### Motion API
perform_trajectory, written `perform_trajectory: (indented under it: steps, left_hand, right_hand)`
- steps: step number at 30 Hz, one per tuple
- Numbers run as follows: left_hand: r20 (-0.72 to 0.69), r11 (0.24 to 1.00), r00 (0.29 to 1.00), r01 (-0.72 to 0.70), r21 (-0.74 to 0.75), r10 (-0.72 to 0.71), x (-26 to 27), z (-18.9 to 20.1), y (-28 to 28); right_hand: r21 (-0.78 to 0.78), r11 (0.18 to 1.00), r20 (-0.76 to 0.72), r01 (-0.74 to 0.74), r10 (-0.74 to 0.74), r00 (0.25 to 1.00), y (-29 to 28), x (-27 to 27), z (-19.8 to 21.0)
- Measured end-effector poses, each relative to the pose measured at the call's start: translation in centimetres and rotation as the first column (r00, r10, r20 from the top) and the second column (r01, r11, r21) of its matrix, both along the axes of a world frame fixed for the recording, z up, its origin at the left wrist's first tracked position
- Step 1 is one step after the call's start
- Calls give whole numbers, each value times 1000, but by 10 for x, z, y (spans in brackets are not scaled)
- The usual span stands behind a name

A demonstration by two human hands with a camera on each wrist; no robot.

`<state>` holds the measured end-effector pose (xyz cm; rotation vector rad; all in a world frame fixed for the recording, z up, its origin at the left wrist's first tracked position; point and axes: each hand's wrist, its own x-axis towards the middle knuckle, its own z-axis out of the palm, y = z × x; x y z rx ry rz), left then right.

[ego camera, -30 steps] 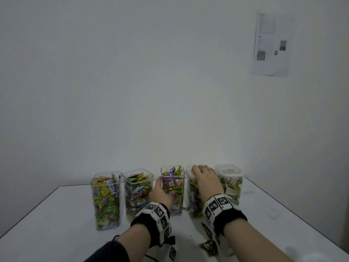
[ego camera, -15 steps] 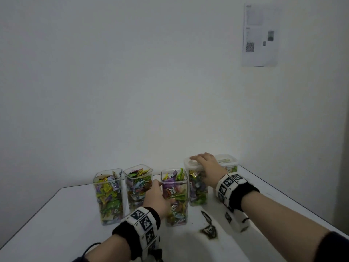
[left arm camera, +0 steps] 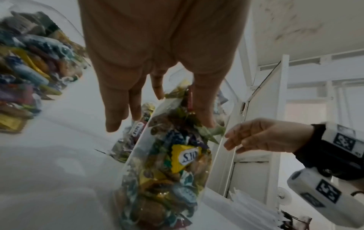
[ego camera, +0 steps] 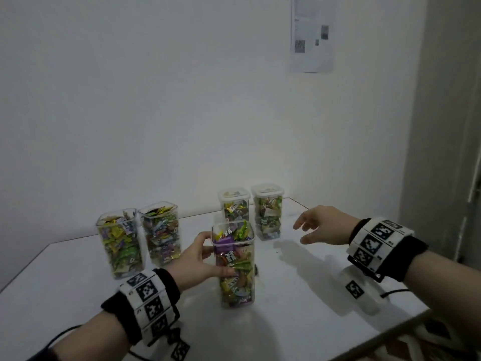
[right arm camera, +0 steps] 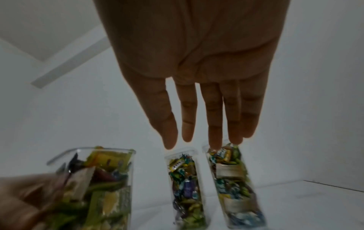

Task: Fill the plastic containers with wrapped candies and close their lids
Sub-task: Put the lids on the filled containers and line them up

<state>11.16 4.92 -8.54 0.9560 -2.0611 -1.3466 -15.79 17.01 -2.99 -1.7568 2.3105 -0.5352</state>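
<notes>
White table [ego camera: 65,287] against a pale wall; paper sheet [ego camera: 311,35] taped high. Left hand [ego camera: 194,263]: thumb and fingers curled around the open candy-filled container [ego camera: 233,264], which stands upright between them. Right hand [ego camera: 321,225]: fingers loosely extended, holding nothing, in the air. Just beyond its fingertips, two lidded containers [ego camera: 250,212], side by side. Beyond the left hand's knuckles, two open filled containers [ego camera: 139,238], well apart from its fingers.
</notes>
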Motion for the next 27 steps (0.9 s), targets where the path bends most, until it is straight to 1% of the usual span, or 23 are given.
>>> perform_trajectory:
  steps: [3,7,9,11,13,14,17,19,23,27]
  left_hand:
    - [-73,996,996,65,69,-60,-11,-3,19]
    - [-106,990,989,115,77,-106,-22,-8,47]
    - [-129,988,984,133,77,-122,-25,-11,58]
    - [-152,988,981,136,73,-124,-25,-13,67]
    - [-160,990,981,124,61,-113,-23,-15,73]
    - [-160,992,982,112,54,-102,-21,-16,75]
    - [-166,996,983,81,46,-73,-14,-17,78]
    - [-171,997,983,70,42,-62,-9,-16,77]
    - [-166,998,985,46,34,-40,-1,-15,76]
    - [-180,998,983,35,43,-26,10,-17,73]
  right_hand:
    - [139,987,-113,78,-62,992,24,-9,-12]
    - [250,950,-244,189,-127,961,43,-20,-30]
    - [277,932,-276,233,-155,949,48,-26,-37]
    - [314,913,-264,259,-178,948,52,-31,-44]
    - [377,886,-254,271,-182,950,56,-34,-52]
    - [395,876,-275,278,-176,945,57,-35,-55]
    - [388,874,-364,292,-145,920,56,-35,-62]
    - [382,877,-386,291,-135,913,54,-34,-61]
    - [385,887,-377,256,-102,920,46,-30,-58]
    - [319,925,-309,207,-105,945,38,-23,-60]
